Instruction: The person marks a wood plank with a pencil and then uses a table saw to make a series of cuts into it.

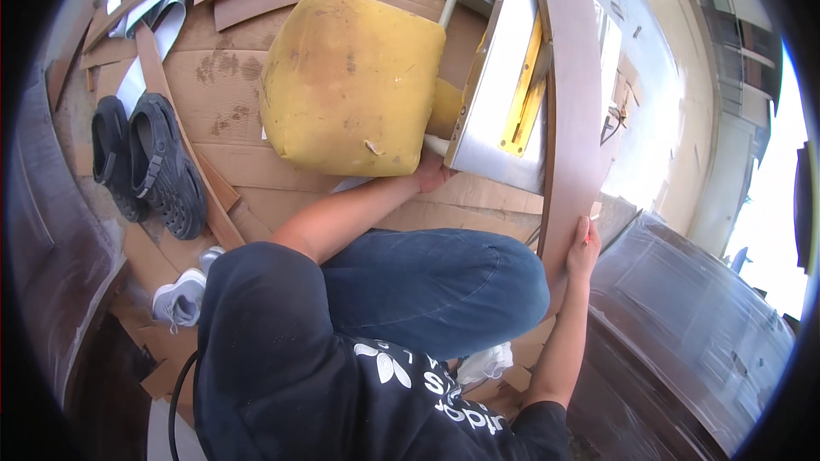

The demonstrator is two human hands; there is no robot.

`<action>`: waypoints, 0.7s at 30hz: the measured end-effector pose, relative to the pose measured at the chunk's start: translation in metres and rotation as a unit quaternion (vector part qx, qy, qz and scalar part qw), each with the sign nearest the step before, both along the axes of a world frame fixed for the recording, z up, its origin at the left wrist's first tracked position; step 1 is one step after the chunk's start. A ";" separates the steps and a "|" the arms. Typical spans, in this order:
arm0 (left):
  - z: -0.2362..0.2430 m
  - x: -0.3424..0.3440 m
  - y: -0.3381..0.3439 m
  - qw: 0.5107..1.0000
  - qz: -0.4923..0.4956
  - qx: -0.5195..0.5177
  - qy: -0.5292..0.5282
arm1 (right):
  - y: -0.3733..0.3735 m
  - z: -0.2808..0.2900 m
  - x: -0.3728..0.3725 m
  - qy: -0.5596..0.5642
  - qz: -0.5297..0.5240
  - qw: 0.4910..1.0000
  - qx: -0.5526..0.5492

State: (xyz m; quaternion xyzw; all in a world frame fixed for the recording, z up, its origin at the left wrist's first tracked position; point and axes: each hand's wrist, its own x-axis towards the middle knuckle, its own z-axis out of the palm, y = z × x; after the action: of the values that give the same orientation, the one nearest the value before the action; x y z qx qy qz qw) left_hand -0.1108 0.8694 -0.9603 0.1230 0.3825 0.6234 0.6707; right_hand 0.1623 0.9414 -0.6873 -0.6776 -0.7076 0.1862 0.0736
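Head view shows us with the right hand (582,249) partly curled at the right edge of a long brown board (574,94), a small red spot (587,242) among its fingers; we cannot tell whether it grips the board. The board runs along the right side of the machine's metal top (504,85). Our left hand (434,176) reaches below the yellow housing (350,81), its fingers partly hidden, so we cannot tell its hold. Cardboard (235,111) lies underneath.
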 end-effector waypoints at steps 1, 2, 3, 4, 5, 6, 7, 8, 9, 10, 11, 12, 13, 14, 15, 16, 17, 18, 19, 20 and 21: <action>0.005 -0.005 -0.014 0.995 -0.038 -0.061 -0.074 | -0.001 0.000 0.003 0.007 -0.013 1.000 0.004; 0.025 -0.023 -0.026 0.945 -0.125 -0.208 -0.220 | -0.002 0.000 0.006 0.005 -0.019 1.000 -0.004; 0.021 -0.028 -0.051 0.960 -0.173 -0.183 -0.125 | -0.001 0.001 0.002 0.006 -0.020 1.000 -0.009; 0.016 -0.033 -0.075 0.962 -0.224 -0.152 -0.029 | -0.001 0.002 0.002 0.016 -0.033 0.999 -0.001; 0.021 -0.044 -0.095 0.954 -0.272 -0.119 0.037 | -0.004 0.002 0.004 0.017 -0.024 0.999 0.025; 0.031 -0.061 -0.113 0.939 -0.316 -0.088 0.103 | -0.006 0.000 0.005 0.020 -0.014 0.999 0.048; 0.051 -0.083 -0.127 0.927 -0.342 -0.082 0.127 | -0.006 -0.001 0.007 0.033 -0.025 0.998 0.052; 0.080 -0.107 -0.131 0.915 -0.368 -0.074 0.151 | -0.004 0.001 0.011 0.020 -0.030 0.998 0.043; 0.109 -0.129 -0.131 0.910 -0.374 -0.075 0.166 | -0.001 0.000 0.016 0.008 -0.033 0.999 0.030; 0.141 -0.147 -0.129 0.895 -0.382 -0.065 0.220 | 0.002 -0.002 0.022 0.004 -0.030 0.999 0.034; 0.176 -0.161 -0.123 0.877 -0.390 -0.055 0.274 | 0.003 -0.002 0.026 0.016 -0.040 0.998 0.035; 0.214 -0.180 -0.117 0.871 -0.399 -0.019 0.285 | 0.008 0.002 0.017 -0.007 -0.035 0.999 0.024; 0.254 -0.195 -0.104 0.860 -0.414 0.018 0.300 | 0.009 0.004 0.014 -0.026 -0.038 0.999 0.013; 0.285 -0.205 -0.089 0.876 -0.400 0.028 0.269 | 0.007 0.005 0.015 -0.030 -0.032 0.999 0.031; 0.302 -0.215 -0.074 0.907 -0.347 0.026 0.238 | 0.007 0.004 0.015 -0.016 -0.039 0.999 0.035; 0.319 -0.223 -0.051 0.897 -0.284 0.058 0.333 | 0.008 0.004 0.019 -0.018 -0.033 0.999 0.034; 0.330 -0.226 -0.019 0.873 -0.219 0.074 0.431 | 0.005 0.004 0.025 -0.025 -0.031 0.999 0.031; 0.329 -0.232 0.016 0.842 -0.163 0.086 0.507 | 0.003 0.005 0.027 -0.018 -0.043 0.998 0.032; 0.329 -0.235 0.052 0.810 -0.102 0.062 0.574 | 0.004 0.007 0.027 -0.022 -0.040 0.999 0.025; 0.317 -0.246 0.091 0.785 -0.066 0.099 0.608 | 0.005 0.008 0.024 -0.026 -0.035 0.999 0.018; 0.310 -0.250 0.127 0.757 -0.061 0.090 0.644 | 0.005 0.006 0.021 -0.016 -0.040 0.999 0.016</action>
State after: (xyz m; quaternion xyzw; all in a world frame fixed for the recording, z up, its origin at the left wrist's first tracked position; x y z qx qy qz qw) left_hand -0.3613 0.9962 -0.6501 0.5784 0.6582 0.3860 0.2886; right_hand 0.1836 0.9468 -0.6809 -0.7072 -0.6838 0.1604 0.0808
